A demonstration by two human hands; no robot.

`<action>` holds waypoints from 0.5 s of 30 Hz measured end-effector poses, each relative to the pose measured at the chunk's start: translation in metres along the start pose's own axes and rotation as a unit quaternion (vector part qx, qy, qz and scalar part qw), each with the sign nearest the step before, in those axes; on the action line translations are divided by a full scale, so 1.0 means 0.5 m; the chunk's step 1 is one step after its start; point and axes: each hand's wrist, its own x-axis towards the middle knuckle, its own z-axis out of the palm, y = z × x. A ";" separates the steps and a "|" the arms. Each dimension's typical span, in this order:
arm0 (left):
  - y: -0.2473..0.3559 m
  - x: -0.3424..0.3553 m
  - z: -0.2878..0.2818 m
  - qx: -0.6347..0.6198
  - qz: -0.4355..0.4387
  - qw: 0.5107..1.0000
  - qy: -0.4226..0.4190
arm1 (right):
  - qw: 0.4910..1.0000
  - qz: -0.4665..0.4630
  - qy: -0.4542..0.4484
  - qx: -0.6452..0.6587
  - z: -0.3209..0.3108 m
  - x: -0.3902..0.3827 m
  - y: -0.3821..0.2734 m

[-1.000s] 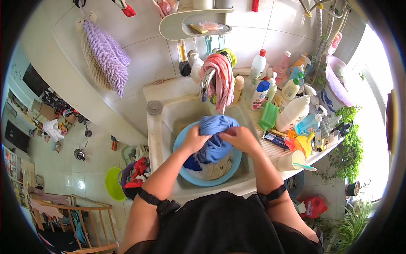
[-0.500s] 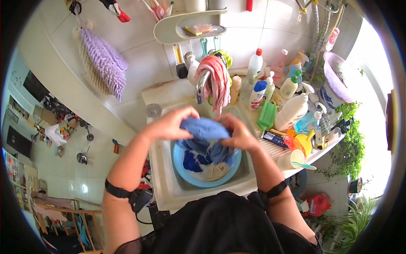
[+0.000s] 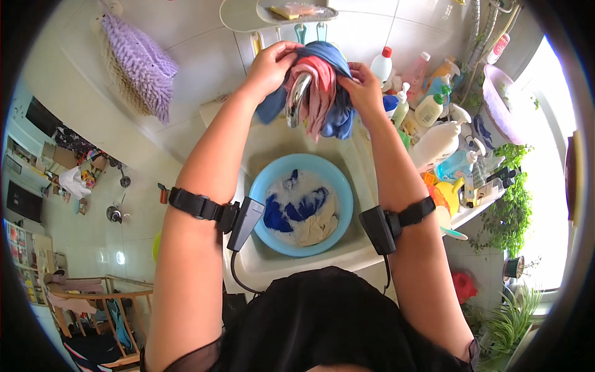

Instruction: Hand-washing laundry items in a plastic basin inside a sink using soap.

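A wet-looking blue cloth (image 3: 327, 56) is draped over the chrome faucet (image 3: 298, 99), on top of a pink cloth (image 3: 322, 93) that hangs there. My left hand (image 3: 273, 65) pinches the blue cloth at its left edge, and my right hand (image 3: 362, 90) grips it at the right. Its ends hang down on both sides of the faucet. Below stands a light blue basin (image 3: 344, 201) in the pale sink (image 3: 248, 251). Sudsy water in it holds a dark blue cloth (image 3: 279, 216) and a beige cloth (image 3: 319, 228).
Several pump and squeeze bottles (image 3: 434, 146) crowd the ledge right of the sink, near my right forearm. Above the faucet is a wall shelf (image 3: 238, 15). A purple fluffy cloth (image 3: 139, 65) hangs at the left. Plants (image 3: 511, 204) trail by the bright window.
Both hands have carried the blue cloth up and away from above the basin and laid it over the faucet. The dark blue and beige cloths stay in the basin.
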 end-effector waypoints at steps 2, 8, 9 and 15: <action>-0.012 -0.034 -0.002 -0.031 -0.017 0.999 -0.012 | 0.997 0.004 -0.028 0.073 -0.004 -0.027 0.039; -0.265 -0.341 0.012 -0.114 -0.210 0.969 0.064 | 0.994 0.092 0.051 0.020 -0.020 -0.242 0.253; -0.345 -0.425 0.041 -0.004 -0.269 0.963 -0.020 | 0.989 0.148 -0.021 0.017 -0.025 -0.300 0.346; -0.388 -0.610 0.198 0.363 -0.349 0.833 -0.229 | 0.867 0.111 -0.370 -0.315 0.047 -0.517 0.511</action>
